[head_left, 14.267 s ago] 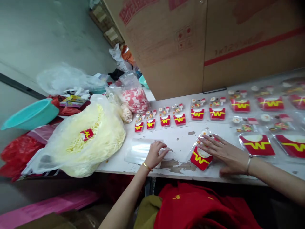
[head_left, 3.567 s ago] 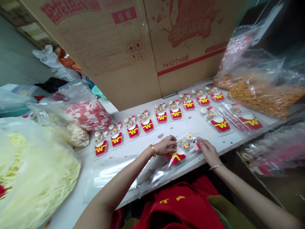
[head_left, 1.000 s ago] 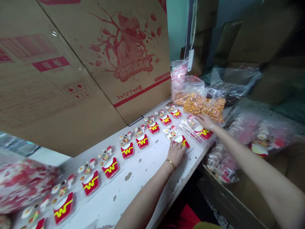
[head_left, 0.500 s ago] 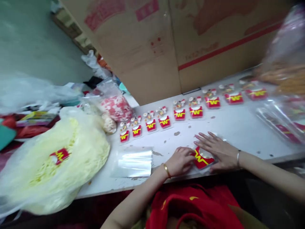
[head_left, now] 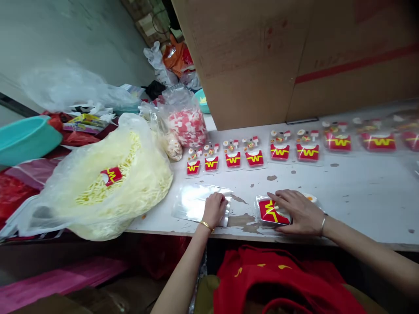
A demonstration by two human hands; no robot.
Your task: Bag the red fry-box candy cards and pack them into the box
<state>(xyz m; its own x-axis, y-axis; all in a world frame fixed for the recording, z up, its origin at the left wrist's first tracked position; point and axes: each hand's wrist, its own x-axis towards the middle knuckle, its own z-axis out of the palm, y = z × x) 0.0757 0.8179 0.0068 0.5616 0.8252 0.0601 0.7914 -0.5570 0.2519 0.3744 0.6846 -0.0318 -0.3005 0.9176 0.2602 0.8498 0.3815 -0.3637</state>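
My left hand has its fingers bent together at the right end of a flat stack of clear plastic bags. My right hand lies spread over a clear pack holding a red fries-box piece with a yellow W, near the table's front edge. A small fried-egg piece shows beyond its knuckles. Behind both hands, a row of similar filled packs stretches across the table, each with a red W piece and small toy-food pieces above it.
To the left, a big plastic bag of pale yellow sticks carries one red W piece. Further back are a bag of pink-and-white pieces and a teal basin. A large cardboard box stands along the table's rear.
My left hand has left the W pack and moved left onto the plastic bags. My right hand stays on the pack. The camera view has swung to the left.
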